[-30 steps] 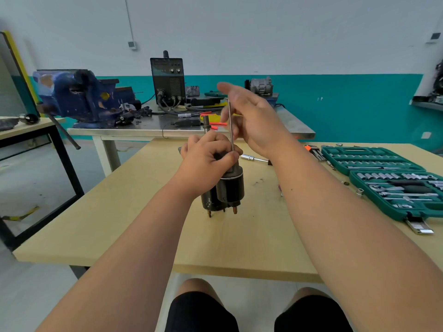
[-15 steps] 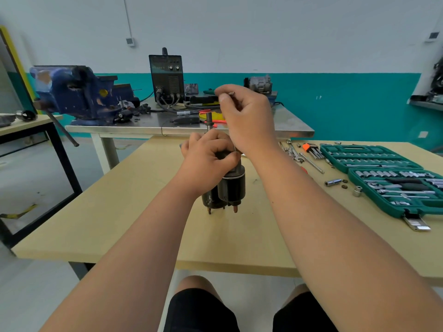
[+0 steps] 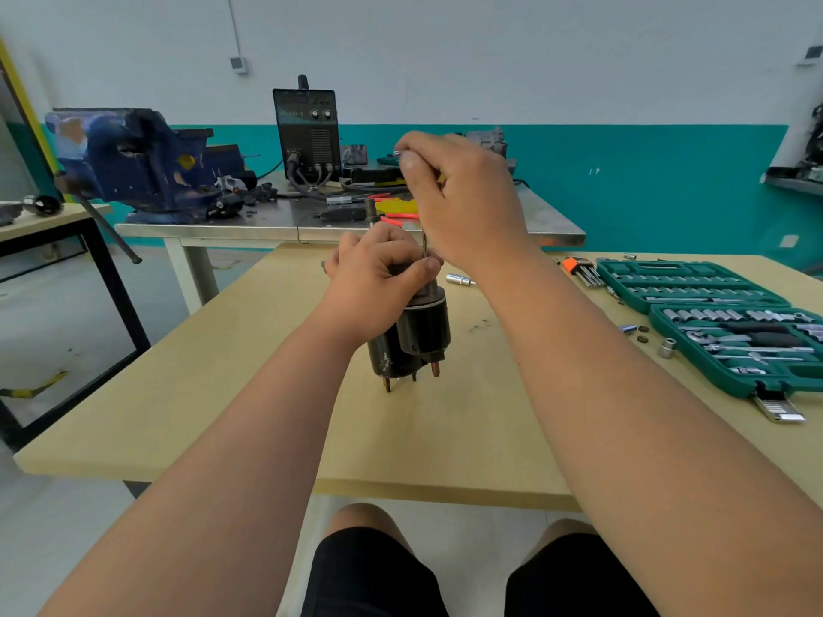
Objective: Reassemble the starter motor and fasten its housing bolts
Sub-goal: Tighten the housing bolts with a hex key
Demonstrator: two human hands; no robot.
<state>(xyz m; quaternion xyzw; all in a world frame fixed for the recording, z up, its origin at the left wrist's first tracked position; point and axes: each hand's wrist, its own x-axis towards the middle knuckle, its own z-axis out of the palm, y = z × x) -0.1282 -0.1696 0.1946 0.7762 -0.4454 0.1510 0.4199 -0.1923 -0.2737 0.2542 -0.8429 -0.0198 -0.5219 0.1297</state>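
The motor point(image 3: 418, 338) stands upright on the table point(image 3: 249, 394), terminals down. The left hand point(image 3: 378, 280) grips its top, fingers curled round the housing. Above it, the right hand point(image 3: 465, 202) pinches the head of a long bolt point(image 3: 424, 242), whose shank runs down into the motor by the left thumb. A socket set point(image 3: 730, 336) lies open at right.

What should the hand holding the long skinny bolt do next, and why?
Probably slide the long bolt further down and twirl it by hand until its thread bites. The right hand pinches its top end, part of its shaft shows above the starter motor, and the left hand grips the motor upright on the table, so it looks not yet seated.
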